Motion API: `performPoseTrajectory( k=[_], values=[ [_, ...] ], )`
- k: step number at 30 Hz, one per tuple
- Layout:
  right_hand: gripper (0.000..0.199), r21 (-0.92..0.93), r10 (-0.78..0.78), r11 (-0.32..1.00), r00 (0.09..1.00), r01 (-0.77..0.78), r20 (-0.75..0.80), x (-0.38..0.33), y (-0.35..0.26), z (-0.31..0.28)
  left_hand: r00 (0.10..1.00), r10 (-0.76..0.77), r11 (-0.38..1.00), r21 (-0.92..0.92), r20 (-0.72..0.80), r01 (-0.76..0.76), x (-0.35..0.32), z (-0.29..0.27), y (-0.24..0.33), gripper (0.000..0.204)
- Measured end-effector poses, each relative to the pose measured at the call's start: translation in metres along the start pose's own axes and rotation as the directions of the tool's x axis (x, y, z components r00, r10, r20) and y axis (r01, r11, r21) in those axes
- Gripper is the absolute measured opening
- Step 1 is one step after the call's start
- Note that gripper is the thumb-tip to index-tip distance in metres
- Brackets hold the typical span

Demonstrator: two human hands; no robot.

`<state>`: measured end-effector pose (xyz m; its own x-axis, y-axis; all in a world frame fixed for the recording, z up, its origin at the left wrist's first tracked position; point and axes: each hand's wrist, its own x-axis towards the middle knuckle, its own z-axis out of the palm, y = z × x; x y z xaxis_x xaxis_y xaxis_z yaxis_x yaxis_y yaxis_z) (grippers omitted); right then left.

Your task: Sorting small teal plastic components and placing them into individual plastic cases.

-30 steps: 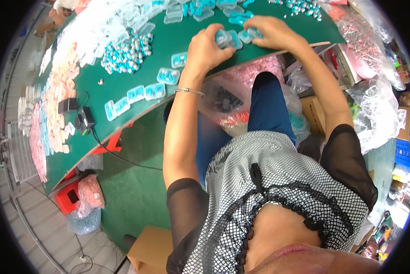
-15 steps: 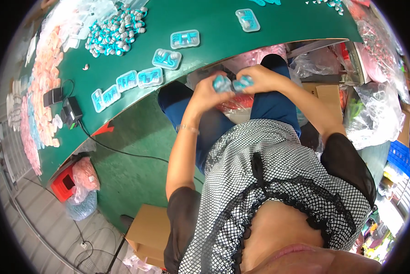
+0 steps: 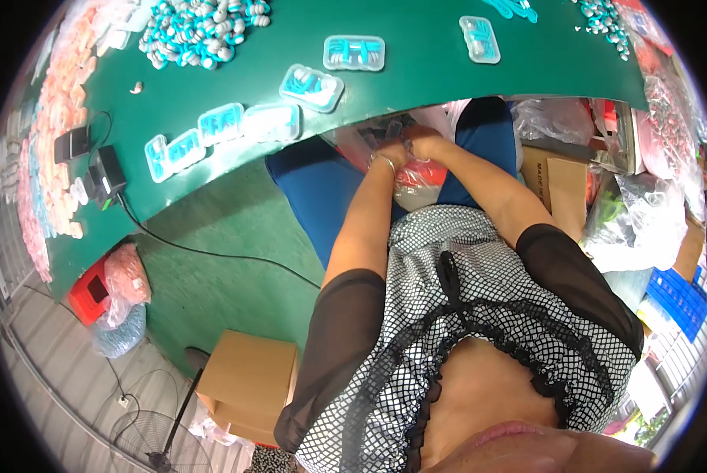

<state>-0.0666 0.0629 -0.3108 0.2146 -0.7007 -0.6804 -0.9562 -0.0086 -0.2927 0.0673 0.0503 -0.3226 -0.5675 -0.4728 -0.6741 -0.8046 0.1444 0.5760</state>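
Observation:
My left hand (image 3: 393, 150) and my right hand (image 3: 424, 143) are close together, low between my knees, at the mouth of a clear plastic bag (image 3: 418, 175) with red in it. Glints of clear plastic show around the fingertips; what they hold, if anything, cannot be made out. Beyond them on the green table (image 3: 416, 87) lie several clear plastic cases, each with turquoise and pale pieces inside. The nearest to my hands is a tilted case (image 3: 312, 87); another case (image 3: 354, 53) lies behind it, and a third case (image 3: 480, 39) is farther right.
A heap of grey-and-turquoise small parts (image 3: 204, 31) covers the far left of the table, beside rows of peach pieces (image 3: 58, 102). Black adapters (image 3: 105, 169) trail a cable across the floor. Cardboard boxes (image 3: 247, 378) stand at lower left and right (image 3: 566, 185).
Both hands have moved down between the knees, toward the bag. The turquoise-filled clear cases they held before no longer show in them. The view has shifted slightly.

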Motion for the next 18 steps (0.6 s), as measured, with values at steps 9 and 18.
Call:
performPoseTrajectory(
  k=[9, 18],
  values=[
    [0.02, 0.62, -0.251, 0.688, 0.925, 0.377, -0.284, -0.147, -0.009, -0.117, 0.948, 0.114, 0.869, -0.432, -0.298, -0.24, -0.069, -0.056, 0.019, 0.045],
    [0.037, -0.091, -0.165, 0.971, 0.342, 0.221, -0.925, -0.217, -0.061, -0.25, 0.826, 0.252, 0.566, -0.615, -0.505, -0.549, -0.283, -0.149, 0.019, 0.032]
  ],
)
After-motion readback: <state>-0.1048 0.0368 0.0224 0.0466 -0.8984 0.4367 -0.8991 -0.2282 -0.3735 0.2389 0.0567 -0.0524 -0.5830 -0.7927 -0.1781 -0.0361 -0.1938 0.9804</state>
